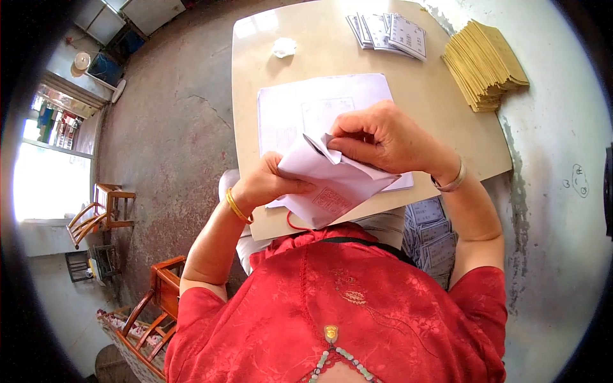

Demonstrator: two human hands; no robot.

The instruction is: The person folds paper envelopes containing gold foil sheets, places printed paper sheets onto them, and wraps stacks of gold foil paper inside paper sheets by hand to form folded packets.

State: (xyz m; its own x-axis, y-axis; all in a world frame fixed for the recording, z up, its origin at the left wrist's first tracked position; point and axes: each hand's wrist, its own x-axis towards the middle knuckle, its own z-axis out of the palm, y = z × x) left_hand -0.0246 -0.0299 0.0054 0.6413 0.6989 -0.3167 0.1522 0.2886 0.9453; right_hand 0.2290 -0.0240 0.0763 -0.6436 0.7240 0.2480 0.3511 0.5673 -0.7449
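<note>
A white paper packet (319, 188), folded and bearing a red square stamp, is held tilted above the table's near edge. My left hand (271, 182) grips its left side, thumb lying across the front. The fingers of my right hand (377, 137) pinch a raised paper flap at the packet's upper edge. Something darker shows inside the opening, too small to make out. Beneath the hands, a stack of white printed sheets (281, 102) lies on the table, partly covered by the packet and my right hand.
On the cream table (319, 45) are a crumpled white paper (284, 47), several printed packets (389, 35) and, by the wall, a stack of yellow paper (483, 64). More printed packets (433, 236) lie low beside my right side. Wooden chairs (167, 287) stand at left.
</note>
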